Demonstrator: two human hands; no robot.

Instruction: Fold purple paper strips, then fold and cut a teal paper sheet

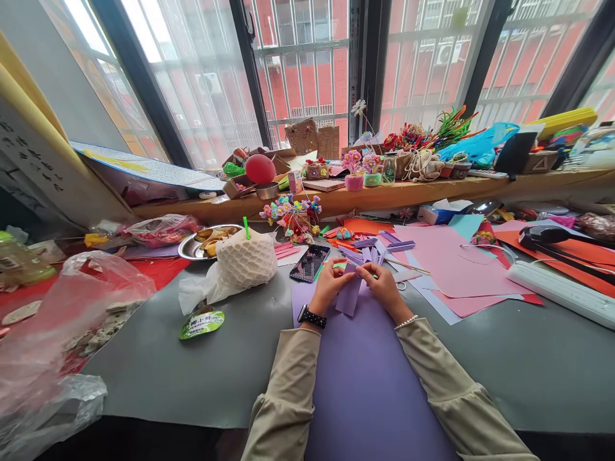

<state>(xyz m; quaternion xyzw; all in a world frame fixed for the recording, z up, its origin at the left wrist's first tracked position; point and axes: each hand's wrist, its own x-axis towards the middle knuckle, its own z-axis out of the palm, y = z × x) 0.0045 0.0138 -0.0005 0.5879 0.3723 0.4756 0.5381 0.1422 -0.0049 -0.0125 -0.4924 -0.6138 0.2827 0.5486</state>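
Observation:
Between my two hands is a folded strip of purple paper (349,298), held upright over a large purple sheet (365,384). My left hand (330,286), with a dark watch on the wrist, pinches the strip's upper left edge. Fingers of my right hand (383,289) close on its upper right corner. Just beyond the hands lie several cut purple strips (401,246). A phone (310,263) rests flat to the left of them. Scissors (402,282) lie partly hidden beside my right hand.
Pink sheets (446,259) and a white power strip (567,291) lie on the right. A foam-wrapped fruit with a green straw (247,259), a metal plate (189,246) and a green label (202,324) are on the left. Crafts crowd the wooden sill (321,203).

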